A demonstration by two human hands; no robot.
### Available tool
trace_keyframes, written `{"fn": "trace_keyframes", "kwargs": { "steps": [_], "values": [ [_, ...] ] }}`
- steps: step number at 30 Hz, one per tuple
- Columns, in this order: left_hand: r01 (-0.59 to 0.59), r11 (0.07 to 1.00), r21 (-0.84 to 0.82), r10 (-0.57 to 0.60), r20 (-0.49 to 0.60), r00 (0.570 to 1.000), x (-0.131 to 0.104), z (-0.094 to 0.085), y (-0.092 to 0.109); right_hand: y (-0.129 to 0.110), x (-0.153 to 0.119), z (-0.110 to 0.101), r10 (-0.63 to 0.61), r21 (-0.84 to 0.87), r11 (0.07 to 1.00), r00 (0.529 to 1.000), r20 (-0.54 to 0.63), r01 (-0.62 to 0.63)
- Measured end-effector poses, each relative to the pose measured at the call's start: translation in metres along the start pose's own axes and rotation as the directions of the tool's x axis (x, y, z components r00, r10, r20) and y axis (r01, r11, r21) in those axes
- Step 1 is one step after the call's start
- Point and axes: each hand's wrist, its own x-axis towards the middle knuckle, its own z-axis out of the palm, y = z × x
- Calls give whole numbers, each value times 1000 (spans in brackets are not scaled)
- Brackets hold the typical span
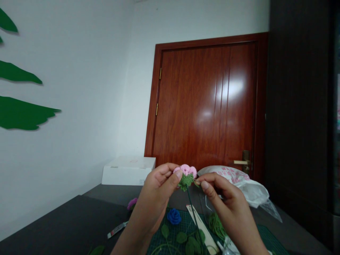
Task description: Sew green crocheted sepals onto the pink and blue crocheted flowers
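Observation:
Between the thumb and fingers of my left hand (160, 187) is a pink crocheted flower (186, 170), gripped at its side. Its green crocheted base (186, 181) faces me, and a thin dark green stem (195, 216) hangs down from it. My right hand (230, 198) pinches a thin needle (197, 181) whose tip meets the right edge of the green base. How deep the tip goes is too small to tell. Below the hands, a blue flower (174, 216) and green leaves (190, 244) lie on a green cutting mat (158, 241).
A pale strip (203, 228) and green yarn (216, 225) lie below my right hand. A purple flower (132, 203) and a slim white tube-like item (117, 230) are at left. Behind stand a white box (127, 176) and a white plastic bag (252, 191).

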Motion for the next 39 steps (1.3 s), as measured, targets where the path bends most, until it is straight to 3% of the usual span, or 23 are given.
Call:
{"fn": "trace_keyframes", "kwargs": {
  "steps": [8,14,23,29,39],
  "values": [
    [0,1000,17,0,-16,1000,-1,1,0,11,2,9,30,121,992,1000,-1,-29],
    [0,1000,10,0,-3,1000,-2,2,-1,7,4,6,-36,42,998,999,-34,37],
    [-7,999,53,8,-33,999,-1,2,-5,9,6,-5,-135,-106,985,991,3,135],
    [-1,999,34,0,18,1000,-2,2,-1,13,6,1,-81,22,997,996,27,80],
    [-14,998,62,14,-2,1000,-3,3,-5,13,2,16,50,208,977,998,35,-56]
  ]
}}
